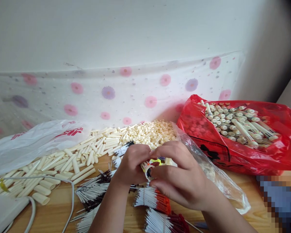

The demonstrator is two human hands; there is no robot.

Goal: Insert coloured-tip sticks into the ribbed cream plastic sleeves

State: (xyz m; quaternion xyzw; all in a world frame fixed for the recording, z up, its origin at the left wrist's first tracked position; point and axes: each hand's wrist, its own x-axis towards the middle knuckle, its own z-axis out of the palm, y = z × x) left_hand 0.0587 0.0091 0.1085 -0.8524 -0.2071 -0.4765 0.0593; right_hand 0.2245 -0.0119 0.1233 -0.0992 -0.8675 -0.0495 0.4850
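My left hand (pixel 133 166) is closed around a short white slotted pen barrel (pixel 145 167), its open end tilted towards me. Something dark shows inside that opening. The curled fingertips of my right hand (pixel 181 173) pinch at the barrel's rim; anything small between them is hidden. A bit of bright yellow-green (pixel 156 161) shows between the two hands. Below them on the table lie bundles of white pen refills with orange-red ends (pixel 151 199) and with dark red ends (pixel 166 222). Refills with black ends (pixel 94 189) lie left of my left forearm.
Loose cream pen tubes (pixel 87 150) and a heap of small slotted parts (pixel 150 132) spread along the back. A red bag (pixel 208 155) of pens (pixel 240 124) stands right. Clear plastic (pixel 223 186), a white bag (pixel 43 142), a cable (pixel 72 197) and a white box (pixel 7 210) lie around.
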